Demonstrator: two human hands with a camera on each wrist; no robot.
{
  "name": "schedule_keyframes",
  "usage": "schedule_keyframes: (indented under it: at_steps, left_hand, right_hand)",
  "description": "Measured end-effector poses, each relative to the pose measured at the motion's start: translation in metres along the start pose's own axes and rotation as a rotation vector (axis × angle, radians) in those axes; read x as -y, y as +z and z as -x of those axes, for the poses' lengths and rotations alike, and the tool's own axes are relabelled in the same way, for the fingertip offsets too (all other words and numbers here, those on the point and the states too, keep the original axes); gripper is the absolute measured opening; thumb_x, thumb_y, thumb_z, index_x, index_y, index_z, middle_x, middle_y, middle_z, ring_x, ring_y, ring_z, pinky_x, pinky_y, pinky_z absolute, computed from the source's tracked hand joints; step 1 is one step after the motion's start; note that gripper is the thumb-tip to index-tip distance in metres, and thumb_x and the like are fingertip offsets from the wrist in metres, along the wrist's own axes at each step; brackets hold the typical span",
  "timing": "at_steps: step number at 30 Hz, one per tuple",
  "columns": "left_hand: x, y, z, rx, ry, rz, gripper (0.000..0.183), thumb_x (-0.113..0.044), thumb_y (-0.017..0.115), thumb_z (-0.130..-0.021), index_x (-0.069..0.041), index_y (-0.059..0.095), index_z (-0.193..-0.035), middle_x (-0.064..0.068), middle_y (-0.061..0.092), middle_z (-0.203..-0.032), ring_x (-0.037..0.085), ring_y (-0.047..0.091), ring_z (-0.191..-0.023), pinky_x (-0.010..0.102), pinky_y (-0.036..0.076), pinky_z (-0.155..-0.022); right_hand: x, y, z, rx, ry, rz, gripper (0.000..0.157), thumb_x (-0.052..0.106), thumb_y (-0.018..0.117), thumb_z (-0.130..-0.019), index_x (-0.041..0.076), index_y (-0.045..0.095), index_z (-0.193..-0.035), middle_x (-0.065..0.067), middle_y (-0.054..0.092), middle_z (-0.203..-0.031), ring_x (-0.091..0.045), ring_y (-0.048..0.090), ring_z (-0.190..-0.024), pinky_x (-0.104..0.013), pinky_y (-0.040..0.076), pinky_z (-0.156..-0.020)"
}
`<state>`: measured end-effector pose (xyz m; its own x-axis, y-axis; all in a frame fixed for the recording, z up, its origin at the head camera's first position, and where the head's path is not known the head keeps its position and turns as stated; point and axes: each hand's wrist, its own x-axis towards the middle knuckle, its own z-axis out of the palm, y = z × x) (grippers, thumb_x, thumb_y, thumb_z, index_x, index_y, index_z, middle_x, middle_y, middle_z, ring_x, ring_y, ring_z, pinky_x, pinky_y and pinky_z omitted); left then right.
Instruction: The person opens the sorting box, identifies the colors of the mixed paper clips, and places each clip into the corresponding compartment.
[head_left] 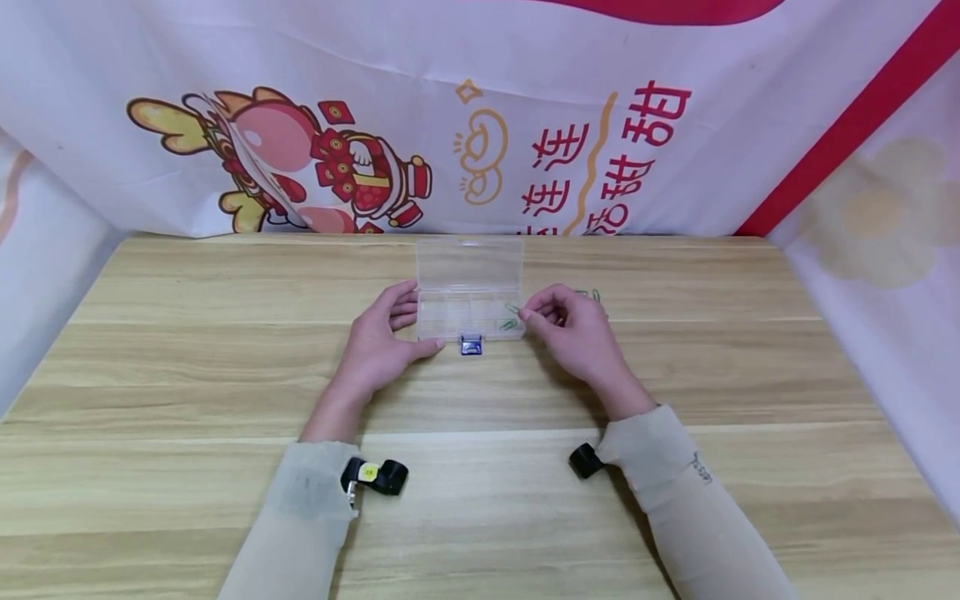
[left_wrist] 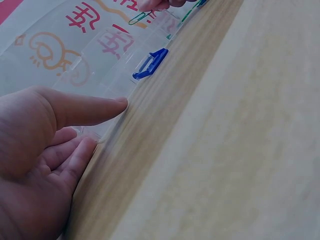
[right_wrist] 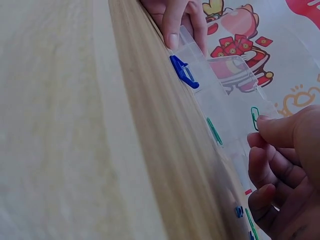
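Note:
A clear plastic compartment box [head_left: 457,310] lies on the table, its transparent lid [head_left: 469,265] raised at the back and a blue latch [head_left: 471,345] at the front. My left hand [head_left: 384,337] holds the box's left end, thumb at the front edge and fingers curled at the side. Between thumb and forefinger my right hand [head_left: 573,333] pinches a green paper clip [right_wrist: 255,118] above the right end of the box. Another green paper clip [right_wrist: 214,131] lies inside the front right compartment. The left wrist view shows the pinched clip [left_wrist: 139,18] near its top edge.
More green paper clips [head_left: 596,295] lie on the wooden table [head_left: 465,517] behind my right hand, partly hidden. Small blue pieces [right_wrist: 240,212] show beside a green clip in the right wrist view. A printed white cloth [head_left: 360,50] hangs along the table's back edge.

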<state>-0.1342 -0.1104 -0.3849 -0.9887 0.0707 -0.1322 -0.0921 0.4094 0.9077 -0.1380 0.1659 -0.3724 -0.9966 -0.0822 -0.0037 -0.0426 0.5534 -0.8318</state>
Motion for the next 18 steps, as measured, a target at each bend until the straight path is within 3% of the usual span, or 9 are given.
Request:
schedule_keyframes:
  at_steps: [18]
  left_hand:
    - [0.0003,0.0003,-0.0005,0.003,0.016,0.003,0.090,-0.009,0.089,-0.089,-0.013,0.041,-0.165,0.014,0.056,-0.156,0.032,0.059,-0.143,0.043,0.048,-0.124]
  right_hand:
    - [-0.0018,0.0000,0.0011,0.038,-0.014,0.031,0.009,0.021,0.078,-0.100,0.012,0.075,-0.101,-0.007,0.073,-0.095,-0.022,0.063,-0.084,-0.031,0.055,-0.072]
